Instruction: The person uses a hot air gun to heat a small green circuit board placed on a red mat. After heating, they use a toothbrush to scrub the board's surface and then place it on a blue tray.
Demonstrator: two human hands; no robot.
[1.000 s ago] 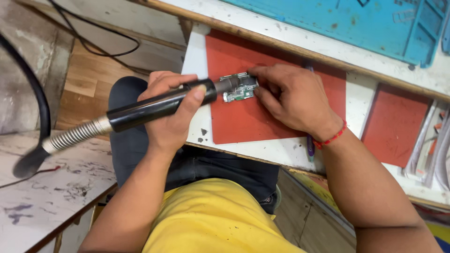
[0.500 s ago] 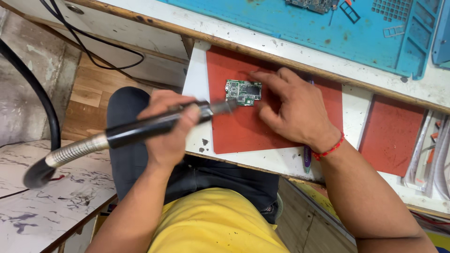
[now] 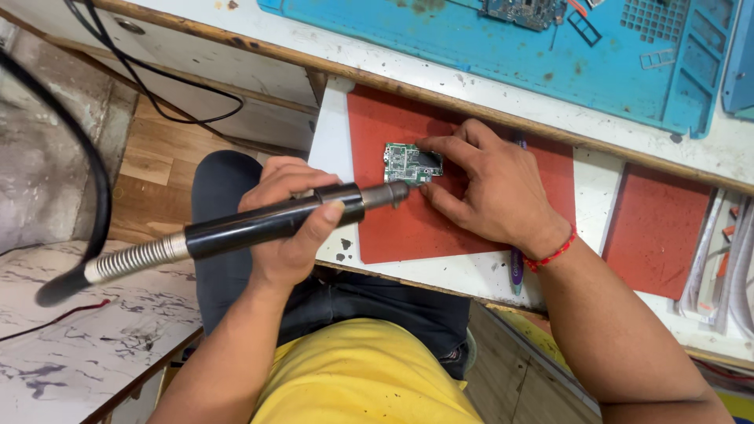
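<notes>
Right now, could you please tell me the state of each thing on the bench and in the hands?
Small green circuit board: flat on the red mat, pinned by right hand.
Black rotary handpiece: gripped in left hand, tip at the board's edge.
Blue mat: flat, carrying another board.
</notes>
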